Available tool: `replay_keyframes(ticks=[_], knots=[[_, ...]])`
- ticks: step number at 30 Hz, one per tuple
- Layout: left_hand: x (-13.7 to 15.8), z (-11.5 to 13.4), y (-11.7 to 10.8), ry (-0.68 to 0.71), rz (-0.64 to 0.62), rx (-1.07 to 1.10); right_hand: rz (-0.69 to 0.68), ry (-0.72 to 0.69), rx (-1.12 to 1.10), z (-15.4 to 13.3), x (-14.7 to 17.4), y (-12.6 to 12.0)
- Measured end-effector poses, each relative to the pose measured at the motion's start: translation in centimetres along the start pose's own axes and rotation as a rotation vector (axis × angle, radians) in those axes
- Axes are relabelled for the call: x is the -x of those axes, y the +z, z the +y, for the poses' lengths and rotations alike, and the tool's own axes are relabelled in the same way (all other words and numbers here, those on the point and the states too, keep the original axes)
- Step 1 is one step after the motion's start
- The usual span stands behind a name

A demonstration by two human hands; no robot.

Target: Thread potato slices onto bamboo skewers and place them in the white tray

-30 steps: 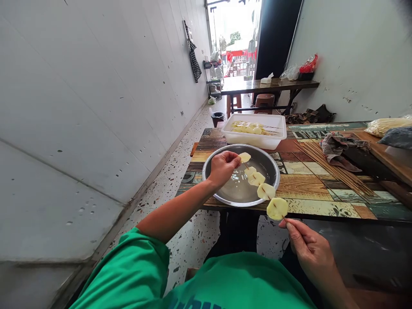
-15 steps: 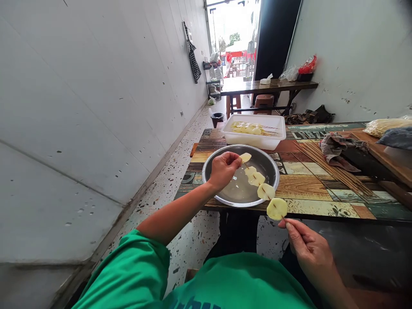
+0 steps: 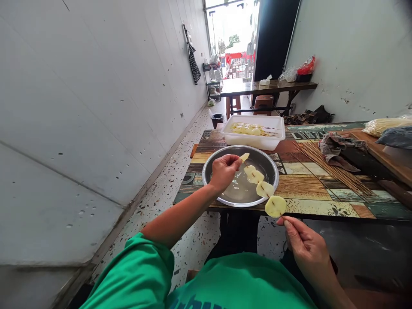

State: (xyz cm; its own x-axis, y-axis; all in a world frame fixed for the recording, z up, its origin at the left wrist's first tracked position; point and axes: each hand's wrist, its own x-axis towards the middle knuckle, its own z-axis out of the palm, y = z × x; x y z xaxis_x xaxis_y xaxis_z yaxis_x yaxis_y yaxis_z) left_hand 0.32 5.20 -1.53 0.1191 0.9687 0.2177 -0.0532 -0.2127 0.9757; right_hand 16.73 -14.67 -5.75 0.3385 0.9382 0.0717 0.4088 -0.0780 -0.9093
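Note:
My left hand [image 3: 224,171] pinches a pale potato slice [image 3: 245,157] at the far end of a thin wooden skewer, above the metal basin. Several more slices are threaded along the skewer, the nearest a round yellowish potato slice [image 3: 276,207]. Closed on the skewer's near end is my right hand [image 3: 305,242], just off the table's front edge. The skewer slants from the basin down toward me. Cloudy water lies in the metal basin [image 3: 273,189] beneath it.
Behind the basin stands a white plastic tub [image 3: 273,143] holding finished-looking skewers of slices. Bare bamboo skewers [image 3: 334,169] lie at the right beside a crumpled cloth [image 3: 337,150]. A wooden board [image 3: 383,156] carries plastic bags at the far right. A second table [image 3: 270,87] stands beyond.
The slice at my left hand has tilted more edge-on. Both hands and the skewer have shifted only slightly, my right hand a little to the left.

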Motion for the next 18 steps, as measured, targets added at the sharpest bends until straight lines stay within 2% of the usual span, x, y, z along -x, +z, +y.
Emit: replay_keyframes(ticks=[3, 6, 11, 13, 15, 18], knots=[[0.1, -0.3, 0.1, -0.009, -0.006, 0.024, 0.025, -0.035, 0.003, 0.1, -0.1, 0.2], [0.1, -0.5, 0.2, -0.031, -0.014, 0.045, 0.014, 0.019, -0.061, 0.4, -0.2, 0.3], [0.1, -0.5, 0.1, -0.010, -0.028, 0.021, -0.184, 0.208, -0.419, 1.1, -0.3, 0.6], [0.2, -0.4, 0.1, -0.011, -0.018, 0.024, -0.212, 0.222, -0.479, 1.3, -0.3, 0.8], [0.1, -0.2, 0.1, -0.037, -0.008, 0.060, -0.131, 0.151, -0.366, 1.6, -0.3, 1.1], [0.0, 0.4, 0.1, -0.138, -0.006, 0.170, 0.065, -0.093, -0.091, 2.0, -0.5, 1.6]])
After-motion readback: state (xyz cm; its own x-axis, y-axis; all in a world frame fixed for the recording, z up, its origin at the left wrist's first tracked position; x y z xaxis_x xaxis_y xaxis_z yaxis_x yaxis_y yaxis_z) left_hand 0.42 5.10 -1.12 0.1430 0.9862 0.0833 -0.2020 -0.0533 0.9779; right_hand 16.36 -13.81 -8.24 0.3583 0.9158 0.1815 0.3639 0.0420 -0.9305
